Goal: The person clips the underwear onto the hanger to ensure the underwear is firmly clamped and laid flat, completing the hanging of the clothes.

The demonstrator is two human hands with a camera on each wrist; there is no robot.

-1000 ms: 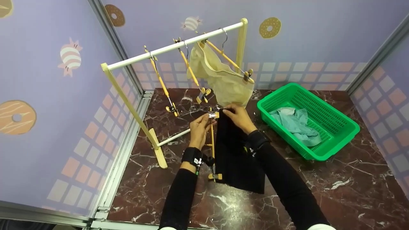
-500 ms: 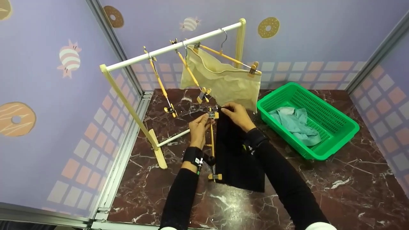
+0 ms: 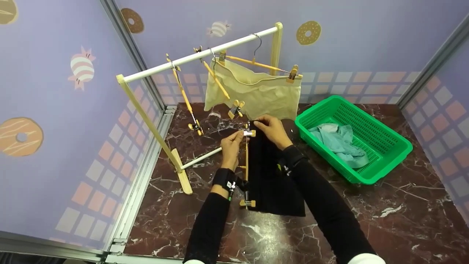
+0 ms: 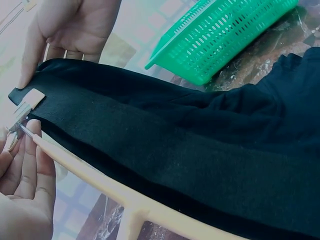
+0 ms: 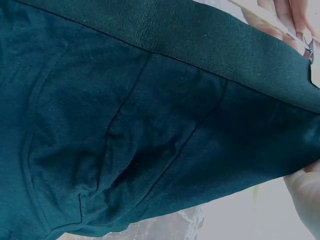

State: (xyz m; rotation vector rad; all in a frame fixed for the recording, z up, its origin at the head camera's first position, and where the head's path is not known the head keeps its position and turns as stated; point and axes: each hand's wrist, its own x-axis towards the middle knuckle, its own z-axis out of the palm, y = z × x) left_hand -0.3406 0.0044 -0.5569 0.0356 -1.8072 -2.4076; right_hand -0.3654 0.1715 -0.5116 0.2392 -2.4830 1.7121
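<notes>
Black boxer briefs (image 3: pixel 274 183) with a wide waistband (image 5: pixel 195 30) hang lengthwise beside a wooden clip hanger (image 3: pixel 246 157). My left hand (image 3: pixel 231 149) pinches the hanger's far clip (image 3: pixel 250 133); in the left wrist view this clip (image 4: pixel 31 100) lies over the waistband's end. Whether it grips the cloth I cannot tell. My right hand (image 3: pixel 273 131) holds the far corner of the waistband between thumb and fingers. The hanger's near clip (image 3: pixel 248 203) sits at the near end of the waistband.
A white-railed rack (image 3: pixel 198 55) carries two bare clip hangers (image 3: pixel 183 91) and another with a beige cloth garment (image 3: pixel 256 91). To the right, a green basket (image 3: pixel 384 172) holds a light blue cloth (image 3: pixel 340 143). Patterned walls enclose the marble-look surface.
My left hand has moved slightly right with the far clip, closer to the waistband corner. Behind, the beige garment has swung round on its hanger to face forward more.
</notes>
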